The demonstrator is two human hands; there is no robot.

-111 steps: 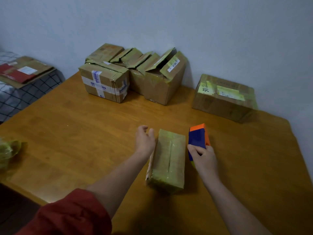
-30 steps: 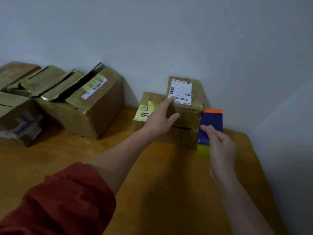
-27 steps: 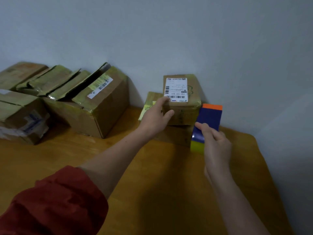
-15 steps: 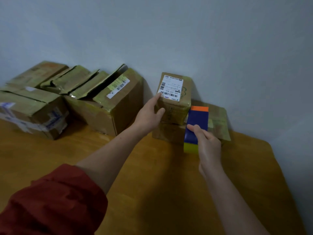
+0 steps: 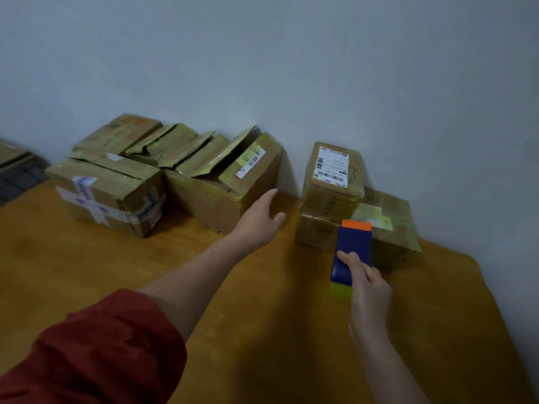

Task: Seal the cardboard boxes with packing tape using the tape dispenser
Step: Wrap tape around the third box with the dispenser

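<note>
The right hand (image 5: pixel 368 293) wraps its grip round the blue tape dispenser (image 5: pixel 354 246), held ready over the tabletop (image 5: pixel 116 272). The left hand (image 5: pixel 259 224), grip wide and empty, reaches for the open-flapped cardboard box (image 5: pixel 215 196) by the wall (image 5: pixel 320 68), likely the next to seal

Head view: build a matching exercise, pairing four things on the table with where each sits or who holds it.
Things:
1. tape dispenser
2. small labelled box
3. open-flapped box
4. box with white-and-blue tape

Places:
A. on top of a larger box
B. gripped by the right hand
C. leftmost on the table
D. nearest the left hand

Pairs: 1-B, 2-A, 3-D, 4-C.
</note>
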